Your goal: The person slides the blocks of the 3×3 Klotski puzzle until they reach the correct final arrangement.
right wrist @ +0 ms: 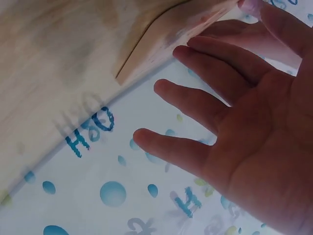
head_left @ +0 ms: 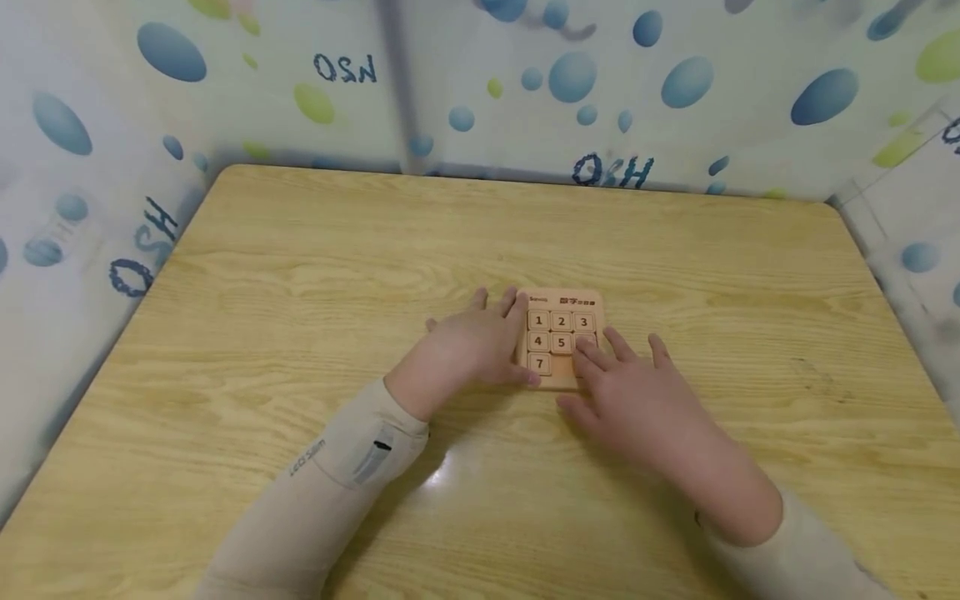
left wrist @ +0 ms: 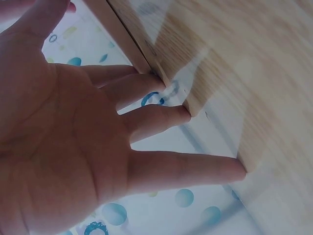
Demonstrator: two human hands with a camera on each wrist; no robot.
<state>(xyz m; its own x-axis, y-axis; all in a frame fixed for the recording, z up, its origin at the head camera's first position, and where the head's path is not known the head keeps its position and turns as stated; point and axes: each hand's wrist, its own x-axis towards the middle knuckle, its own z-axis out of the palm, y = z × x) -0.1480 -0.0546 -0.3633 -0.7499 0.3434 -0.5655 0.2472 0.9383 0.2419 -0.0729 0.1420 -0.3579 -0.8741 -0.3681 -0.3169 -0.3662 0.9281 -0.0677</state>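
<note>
Your left hand [head_left: 480, 342] is open, its fingers spread and fairly straight at the left edge of the number board [head_left: 553, 299], with the thumb at the board's near-left corner; it touches the board without wrapping round it. Your right hand [head_left: 637, 400] is open too, reaching in from the board's near right, fingertips over the right-hand column and thumb just off the near edge. The board lies flat between your hands, its long axis running away from you and its printed strip at the far end. The relation to watch is inside the board: your right fingertips partly cover the right-hand tile [head_left: 591, 337] of the middle row, while the bare recess [head_left: 561, 368] sits nearer you, below the 5 tile [head_left: 561, 342] and beside the 7 tile [head_left: 539, 364]. That puts your right hand nearer the recess's open side, and your left at the outer edge; whether a tile fills the board's near-right cell, you cannot tell under the fingers. Around the board spreads the wood-grain bench [head_left: 375, 250], and beyond its far side stands a spotted backdrop [head_left: 510, 125].
</note>
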